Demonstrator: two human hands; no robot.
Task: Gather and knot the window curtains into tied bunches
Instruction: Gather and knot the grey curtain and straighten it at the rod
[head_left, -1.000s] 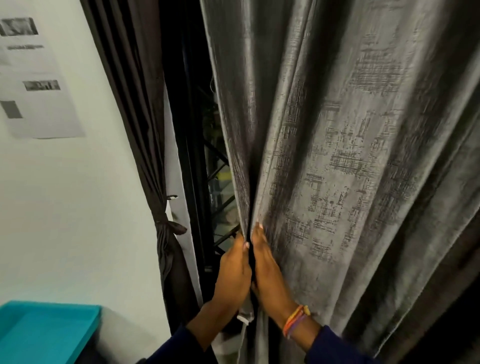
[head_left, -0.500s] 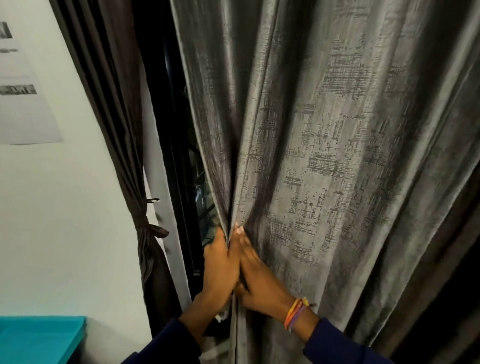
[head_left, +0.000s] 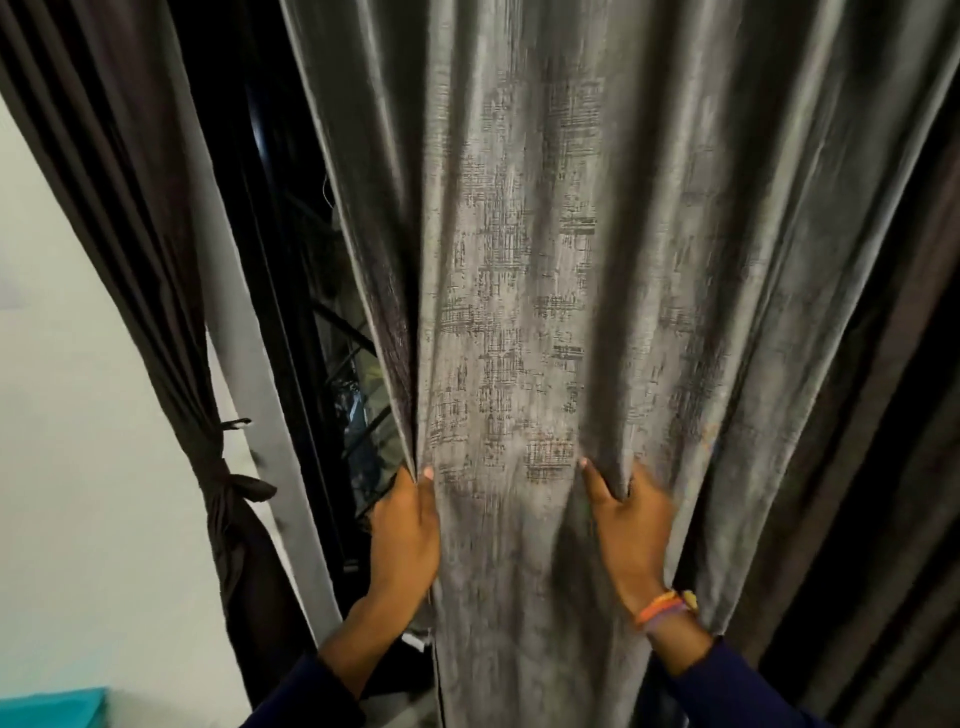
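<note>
A wide grey curtain (head_left: 545, 260) with a cross-hatched pattern hangs in folds in front of me. My left hand (head_left: 408, 535) grips its left edge, thumb in front and fingers behind the cloth. My right hand (head_left: 631, 530) grips a fold further right, with its thumb in front and its fingers tucked into the fold. A flat span of curtain stretches between the two hands. To the left, a dark brown curtain (head_left: 130, 218) hangs gathered, bound by a knotted tie (head_left: 228, 483).
Behind the gap between the curtains stands a dark window (head_left: 332, 322) with a metal grille. A pale wall (head_left: 78, 467) is at the left, with a teal box (head_left: 52, 706) at the bottom left corner. More dark curtain folds (head_left: 883, 467) hang at the right.
My hands were pressed together at the grey curtain's edge. The right hand has slid to the right along the cloth and taken a fold, so the hands are now apart.
</note>
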